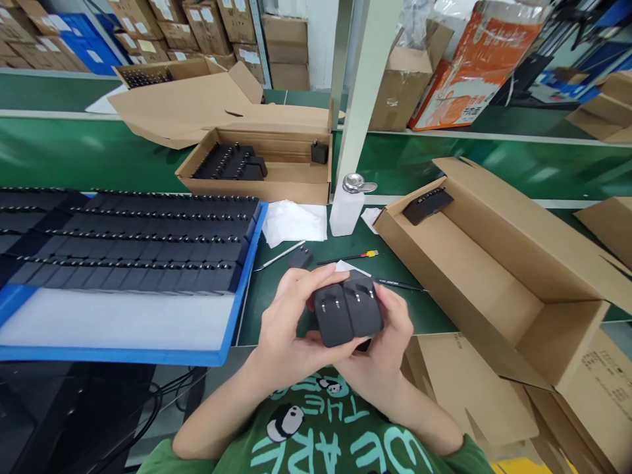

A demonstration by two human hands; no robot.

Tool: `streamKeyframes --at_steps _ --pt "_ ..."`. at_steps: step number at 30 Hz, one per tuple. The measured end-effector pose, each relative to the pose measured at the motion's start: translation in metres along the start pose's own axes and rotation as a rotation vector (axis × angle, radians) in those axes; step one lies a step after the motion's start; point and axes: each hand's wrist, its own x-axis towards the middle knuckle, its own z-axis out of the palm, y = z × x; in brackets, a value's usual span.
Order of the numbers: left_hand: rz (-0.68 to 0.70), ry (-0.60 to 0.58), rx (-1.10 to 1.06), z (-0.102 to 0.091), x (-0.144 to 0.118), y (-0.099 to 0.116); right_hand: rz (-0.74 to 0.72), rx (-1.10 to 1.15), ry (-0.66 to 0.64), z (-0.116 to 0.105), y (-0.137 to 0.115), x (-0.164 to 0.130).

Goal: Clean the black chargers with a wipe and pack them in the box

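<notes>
Head view: black adapters (347,315) gripped between left hand (286,326), right hand (384,349).

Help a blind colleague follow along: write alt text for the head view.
Two hands hold black plugs side by side at a green table. Left, a blue tray holds similar plugs; right, an open cardboard box.

White bottle (345,214) just beside pale post (368,85); orange-and-white carton (474,72) on green shelf (536,120).
</notes>
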Motion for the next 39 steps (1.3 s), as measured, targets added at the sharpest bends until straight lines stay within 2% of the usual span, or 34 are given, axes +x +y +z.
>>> streamKeyframes --at_steps 4,7,9,12,15,17,20,23,26,28,30,33,37,39 --pt "-0.102 0.060 0.066 0.014 -0.002 -0.001 0.055 -0.118 -0.041 0.002 0.004 0.002" --pt "-0.125 -0.060 -0.071 0.014 -0.004 -0.012 0.094 -0.150 -0.156 -0.015 0.023 0.020" --pt "-0.141 -0.112 -0.133 0.007 -0.007 -0.020 0.118 -0.240 -0.186 -0.039 0.047 0.045" --pt "-0.211 -0.039 -0.116 -0.005 -0.015 -0.033 0.201 -0.361 -0.129 -0.078 0.099 0.093" --pt "-0.274 0.005 -0.102 -0.010 -0.028 -0.045 0.294 -0.434 -0.196 -0.094 0.159 0.134" --pt "-0.323 -0.019 -0.068 -0.010 -0.038 -0.053 0.327 -0.449 -0.281 -0.085 0.194 0.149" --pt "-0.366 -0.116 -0.002 -0.011 -0.050 -0.061 0.325 -0.448 -0.366 -0.056 0.229 0.151" --pt "-0.344 -0.251 0.025 -0.013 -0.060 -0.065 0.289 -0.426 -0.374 -0.030 0.248 0.141" --pt "-0.375 -0.355 0.044 -0.010 -0.067 -0.065 0.267 -0.397 -0.356 -0.023 0.257 0.136" --pt "-0.427 -0.395 0.047 -0.004 -0.070 -0.065 0.254 -0.378 -0.357 -0.027 0.254 0.137" --pt "-0.472 -0.407 0.043 0.006 -0.072 -0.064 0.228 -0.365 -0.368 -0.038 0.235 0.138" --pt "-0.494 -0.376 0.018 0.023 -0.073 -0.065 0.146 -0.345 -0.414 -0.057 0.175 0.128" --pt "-0.488 -0.339 -0.043 0.036 -0.073 -0.069 -0.045 -0.218 -0.521 -0.074 0.083 0.086" --pt "-0.468 -0.327 -0.075 0.033 -0.070 -0.068 0.009 -0.117 -0.550 -0.075 0.058 0.058"
